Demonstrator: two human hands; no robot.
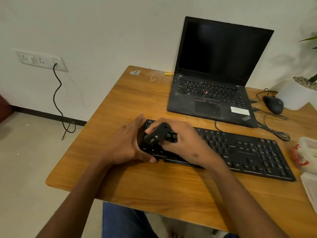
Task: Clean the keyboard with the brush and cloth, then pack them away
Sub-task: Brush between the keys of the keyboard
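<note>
Here, from the head camera, we are partway into the brushing: our right hand (180, 140) grips a small black brush (158, 134) over the left end of the black keyboard (240, 152) on the wooden worktop (154, 186). Wiping and packing away look still to come; no cloth is clearly visible. Our left hand (127, 145) steadies the keyboard's left edge, fingers (137, 121) nearly straight.
</note>
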